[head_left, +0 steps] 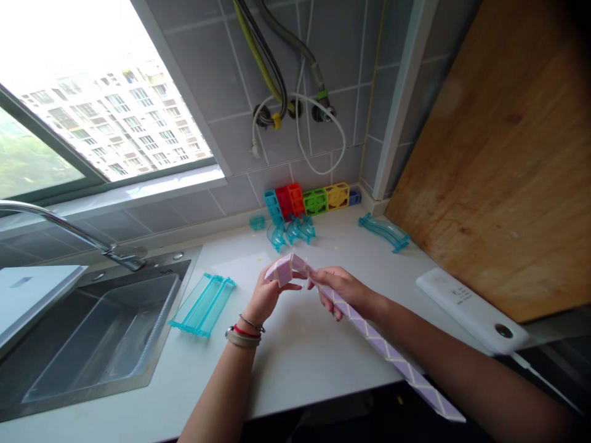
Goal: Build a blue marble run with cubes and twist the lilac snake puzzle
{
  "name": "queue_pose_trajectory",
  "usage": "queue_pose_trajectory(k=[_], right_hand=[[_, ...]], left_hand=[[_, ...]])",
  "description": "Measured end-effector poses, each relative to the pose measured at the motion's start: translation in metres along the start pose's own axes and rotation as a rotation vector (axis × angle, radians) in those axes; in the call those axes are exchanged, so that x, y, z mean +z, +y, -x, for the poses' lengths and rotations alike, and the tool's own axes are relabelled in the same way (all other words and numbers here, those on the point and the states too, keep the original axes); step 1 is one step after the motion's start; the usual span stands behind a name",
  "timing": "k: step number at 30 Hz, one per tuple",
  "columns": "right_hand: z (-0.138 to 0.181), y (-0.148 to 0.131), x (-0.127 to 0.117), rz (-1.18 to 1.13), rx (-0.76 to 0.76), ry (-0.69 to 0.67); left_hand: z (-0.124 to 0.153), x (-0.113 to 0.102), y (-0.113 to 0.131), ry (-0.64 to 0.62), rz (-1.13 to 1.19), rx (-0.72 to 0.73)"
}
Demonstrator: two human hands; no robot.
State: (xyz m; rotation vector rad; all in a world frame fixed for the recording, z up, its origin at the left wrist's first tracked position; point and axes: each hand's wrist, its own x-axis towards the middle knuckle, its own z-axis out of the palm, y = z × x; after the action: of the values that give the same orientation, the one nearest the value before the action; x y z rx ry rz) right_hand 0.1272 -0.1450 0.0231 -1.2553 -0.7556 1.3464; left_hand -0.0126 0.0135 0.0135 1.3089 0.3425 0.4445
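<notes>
A long pale purple snake puzzle (pixel 369 335) with whitish seams is held between both hands above the white counter. My left hand (pixel 266 300) has its fingers closed round the bent end, which is folded into a short hook. Close beside it, my right hand (pixel 341 288) grips the straight part just past the bend. From there the long straight section slants down to the right, over my right forearm and beyond the counter's front edge. Some fingertips are hidden behind the puzzle.
Clear teal track pieces lie left (pixel 203 304), behind (pixel 290 232) and at the back right (pixel 384 232). Coloured plastic blocks (pixel 307 200) line the wall. A sink (pixel 178 289) is on the left; a white device (pixel 471 311) with a cable lies right, near a wooden board (pixel 498 160).
</notes>
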Motion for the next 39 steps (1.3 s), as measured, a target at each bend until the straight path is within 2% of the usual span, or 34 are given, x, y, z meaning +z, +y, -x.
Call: queue_pose_trajectory(k=[2,4,7,9,14,20,32,35,39], right_hand=[[-0.003,0.002,-0.001,-0.016,0.066,-0.021],[-0.005,0.005,0.0,-0.017,0.119,-0.062],[-0.006,0.009,0.005,-0.011,0.094,-0.093],[-0.006,0.012,0.008,0.021,0.034,-0.07],[-0.004,0.013,0.01,0.032,0.037,-0.091],[0.001,0.006,0.01,-0.099,0.055,-0.233],[0.0,0.011,0.016,-0.246,0.07,-0.289],[0.001,0.01,0.015,-0.323,0.09,-0.356],[0.001,0.011,0.014,-0.419,0.148,-0.483]], left_hand=[[0.001,0.004,-0.002,0.009,-0.167,0.087],[0.001,0.007,-0.006,0.074,-0.267,0.123],[-0.001,0.007,-0.01,0.183,-0.25,0.077],[-0.002,0.008,-0.011,0.195,-0.2,0.002],[0.0,0.009,-0.006,0.095,-0.064,-0.158],[0.003,0.01,-0.001,-0.072,0.074,-0.074],[0.006,0.015,-0.007,-0.108,0.331,-0.078],[0.008,0.019,-0.007,-0.124,0.399,-0.057],[0.013,0.027,-0.012,-0.08,0.345,-0.031]])
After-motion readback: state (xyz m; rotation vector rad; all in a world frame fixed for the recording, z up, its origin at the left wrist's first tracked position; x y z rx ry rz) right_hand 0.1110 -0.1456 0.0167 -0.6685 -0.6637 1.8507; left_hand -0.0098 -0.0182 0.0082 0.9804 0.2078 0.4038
